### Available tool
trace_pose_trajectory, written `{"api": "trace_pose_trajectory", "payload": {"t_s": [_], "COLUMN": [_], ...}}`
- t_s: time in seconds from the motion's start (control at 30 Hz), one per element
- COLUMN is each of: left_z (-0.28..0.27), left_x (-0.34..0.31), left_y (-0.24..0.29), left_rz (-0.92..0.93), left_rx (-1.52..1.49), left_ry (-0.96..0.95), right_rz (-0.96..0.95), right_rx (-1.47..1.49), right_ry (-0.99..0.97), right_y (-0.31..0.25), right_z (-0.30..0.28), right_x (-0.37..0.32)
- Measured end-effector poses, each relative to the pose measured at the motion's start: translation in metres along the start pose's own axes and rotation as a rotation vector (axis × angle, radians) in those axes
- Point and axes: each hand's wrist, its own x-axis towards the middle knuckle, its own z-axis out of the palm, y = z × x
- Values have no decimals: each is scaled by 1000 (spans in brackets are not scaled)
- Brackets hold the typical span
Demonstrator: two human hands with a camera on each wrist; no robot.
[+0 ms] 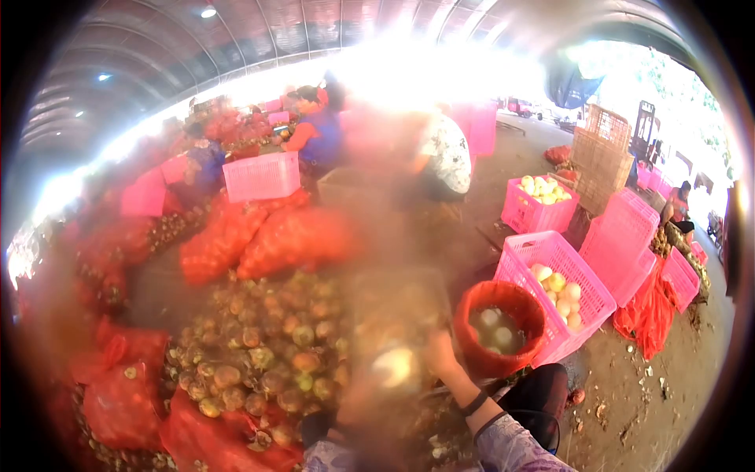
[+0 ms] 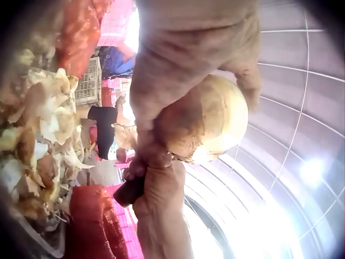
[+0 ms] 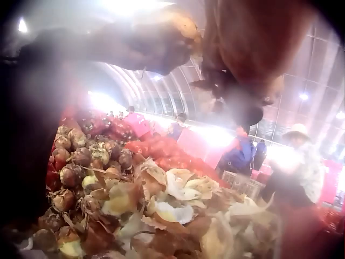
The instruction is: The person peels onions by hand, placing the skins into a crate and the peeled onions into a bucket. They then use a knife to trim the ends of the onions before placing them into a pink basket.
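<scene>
In the left wrist view my left hand [image 2: 194, 65] holds a large onion [image 2: 223, 118], brown skin on one side and pale, bare flesh on the other. My right hand [image 2: 159, 189] grips a tool with a short dark handle [image 2: 129, 192] right at the onion's lower edge; its working end is hidden. The right wrist view has my right hand [image 3: 256, 43] large and dim, close to the onion [image 3: 183, 24]. Below both hands lies a heap of loose onion skins [image 3: 215, 232]. The head view is blurred around the hands.
Unpeeled onions [image 1: 259, 346] are piled on the left, with red mesh sacks [image 1: 291, 240] behind. To the right stand a red bucket [image 1: 464, 318] with pale onions in water and a pink crate [image 1: 594, 295] of peeled onions. Other people [image 3: 302, 162] sit farther back.
</scene>
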Motion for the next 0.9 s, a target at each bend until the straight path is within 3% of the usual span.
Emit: {"api": "trace_pose_trajectory", "payload": {"t_s": [0.03,0.07,0.1,0.17,0.2,0.27,0.4,0.47,0.57,0.7,0.77,0.83,0.9], "left_z": [6,12,21,30,21,-1,-1,21,14,5,10,15,21], "left_x": [-4,-10,-13,-17,-11,7,7,-1,18,9,2,-4,-1], "left_y": [4,11,17,16,9,-7,-12,-1,-15,-13,-2,9,10], "left_rz": [-23,-55,-78,-93,-18,129,145,104,212,220,241,262,292], "left_rx": [-46,-84,-97,-165,-241,-251,-240,-312,-336,-360,-340,-307,-266], "left_ry": [27,50,85,179,119,-14,-29,38,95,98,124,137,155], "right_rz": [-18,-169,-139,-54,-47,-20,-107,-213,-213,-260,-183,-276,-221], "right_rx": [139,-340,-339,-794,-793,-670,-817,-408,-377,-272,-294,-119,-1], "right_ry": [24,-79,-98,-361,-367,-115,-256,-80,8,-10,-108,-16,-34], "right_y": [14,10,5,-32,-39,-51,-96,-123,-116,-128,-121,-117,-110], "right_z": [6,-4,-10,-31,-35,-40,-44,-50,-32,-41,-40,-40,-47], "right_x": [-9,-7,-11,-14,-17,-20,-43,-54,-58,-55,-59,-60,-61]}}
